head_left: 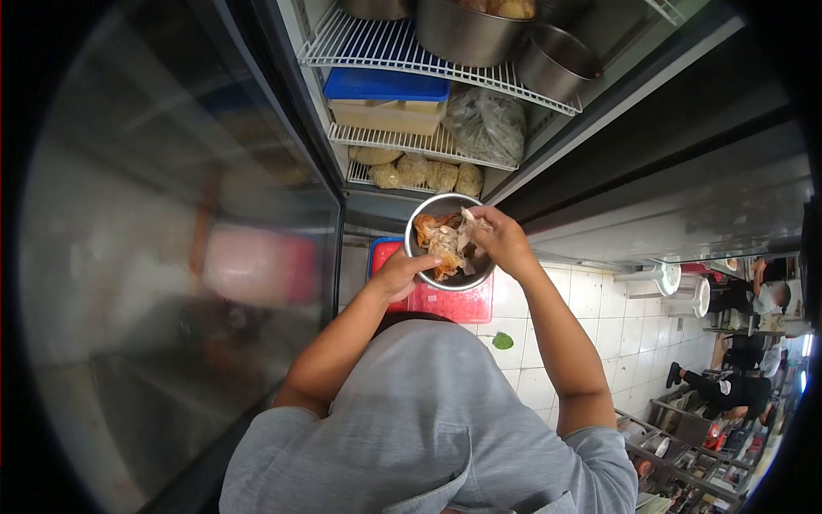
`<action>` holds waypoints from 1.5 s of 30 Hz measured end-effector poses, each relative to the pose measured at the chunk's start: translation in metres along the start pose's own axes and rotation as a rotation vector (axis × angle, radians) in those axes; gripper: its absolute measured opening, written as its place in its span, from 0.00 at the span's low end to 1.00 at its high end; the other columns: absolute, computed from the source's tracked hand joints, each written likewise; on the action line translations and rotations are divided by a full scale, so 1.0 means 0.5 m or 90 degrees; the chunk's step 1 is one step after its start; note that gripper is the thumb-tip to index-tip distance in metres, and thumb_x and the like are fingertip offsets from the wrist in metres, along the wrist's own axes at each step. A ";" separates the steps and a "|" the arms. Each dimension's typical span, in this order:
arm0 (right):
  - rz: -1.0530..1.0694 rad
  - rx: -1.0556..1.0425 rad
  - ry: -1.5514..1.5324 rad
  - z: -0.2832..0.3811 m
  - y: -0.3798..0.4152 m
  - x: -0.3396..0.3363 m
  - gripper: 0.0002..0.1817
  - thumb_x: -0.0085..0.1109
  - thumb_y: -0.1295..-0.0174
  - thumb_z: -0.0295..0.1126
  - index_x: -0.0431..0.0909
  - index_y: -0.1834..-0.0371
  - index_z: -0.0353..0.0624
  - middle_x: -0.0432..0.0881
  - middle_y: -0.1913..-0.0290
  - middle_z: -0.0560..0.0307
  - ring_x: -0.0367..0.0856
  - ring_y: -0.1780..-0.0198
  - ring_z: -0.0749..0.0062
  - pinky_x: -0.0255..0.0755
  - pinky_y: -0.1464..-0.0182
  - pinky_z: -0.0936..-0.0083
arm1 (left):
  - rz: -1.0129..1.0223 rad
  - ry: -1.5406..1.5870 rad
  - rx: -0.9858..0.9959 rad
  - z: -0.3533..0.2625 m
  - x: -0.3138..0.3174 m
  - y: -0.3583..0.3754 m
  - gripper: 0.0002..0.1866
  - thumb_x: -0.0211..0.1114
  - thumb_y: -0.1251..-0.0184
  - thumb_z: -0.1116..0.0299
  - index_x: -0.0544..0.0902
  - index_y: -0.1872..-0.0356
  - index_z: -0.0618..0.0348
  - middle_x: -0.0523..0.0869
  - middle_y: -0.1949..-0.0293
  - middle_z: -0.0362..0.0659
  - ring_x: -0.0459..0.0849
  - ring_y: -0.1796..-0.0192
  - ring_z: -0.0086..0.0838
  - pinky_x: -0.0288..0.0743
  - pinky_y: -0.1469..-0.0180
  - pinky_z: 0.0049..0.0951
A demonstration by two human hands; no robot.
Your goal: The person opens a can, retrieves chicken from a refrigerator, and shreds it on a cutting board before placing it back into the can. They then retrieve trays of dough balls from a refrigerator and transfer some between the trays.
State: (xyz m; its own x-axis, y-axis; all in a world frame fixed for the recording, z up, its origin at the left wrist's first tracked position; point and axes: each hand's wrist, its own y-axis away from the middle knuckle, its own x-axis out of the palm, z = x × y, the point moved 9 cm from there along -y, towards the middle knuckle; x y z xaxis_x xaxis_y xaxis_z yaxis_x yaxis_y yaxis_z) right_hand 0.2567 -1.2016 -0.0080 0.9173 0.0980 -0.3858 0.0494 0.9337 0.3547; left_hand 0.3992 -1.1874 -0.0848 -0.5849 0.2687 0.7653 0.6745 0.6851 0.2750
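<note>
A round steel bowl [447, 283] is held in front of my body, before the fridge shelves. In it lie browned and pale torn pieces of cooked meat [438, 236] that look like chicken. My left hand [401, 272] grips the bowl's lower left rim, thumb over the edge and fingers below it. Over the right side of the bowl is my right hand [501, 240], its fingers pinched on a pale piece of meat [467, 224]. Part of that piece is hidden by the fingers.
Fridge shelves [394, 135] hold steel pots [467, 38], a blue-lidded tub [385, 86], a bag of greens [485, 124] and several wrapped bundles [413, 170]. A glass door [257, 214] stands open at left. Below the bowl is a red lid [467, 307]. People [736, 390] work at right.
</note>
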 end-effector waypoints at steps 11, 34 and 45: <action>0.066 -0.008 -0.699 0.006 0.017 -0.055 0.11 0.58 0.38 0.28 0.71 0.54 0.40 0.79 0.58 0.53 0.82 0.61 0.71 0.82 0.69 0.78 | -0.026 0.033 0.001 0.005 -0.006 -0.009 0.27 0.62 0.40 0.77 0.67 0.38 0.63 0.77 0.44 0.48 0.78 0.43 0.35 0.73 0.40 0.36; -0.056 -0.005 -0.872 -0.325 0.180 -0.292 0.11 0.54 0.35 0.39 0.73 0.54 0.48 0.78 0.68 0.63 0.76 0.71 0.77 0.70 0.76 0.80 | -0.202 -0.229 0.438 -0.669 0.387 -0.161 0.25 0.47 0.30 0.56 0.69 0.45 0.69 0.80 0.57 0.58 0.84 0.64 0.43 0.82 0.65 0.35; -0.171 -0.001 -1.023 -0.564 0.492 -0.248 0.35 0.39 0.35 0.64 0.66 0.38 0.46 0.79 0.59 0.52 0.78 0.51 0.54 0.74 0.48 0.54 | -0.227 -0.242 0.470 -0.223 0.338 -0.117 0.20 0.57 0.30 0.57 0.73 0.43 0.55 0.77 0.46 0.39 0.80 0.64 0.26 0.73 0.61 0.26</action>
State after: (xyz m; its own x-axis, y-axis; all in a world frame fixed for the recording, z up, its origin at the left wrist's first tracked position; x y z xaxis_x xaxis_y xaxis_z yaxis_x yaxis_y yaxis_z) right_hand 0.0439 -0.8870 -0.1130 0.3272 -0.4977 0.8032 0.2678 0.8640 0.4263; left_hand 0.3110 -1.2577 0.0934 -0.9015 0.0721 0.4266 0.0397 0.9956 -0.0844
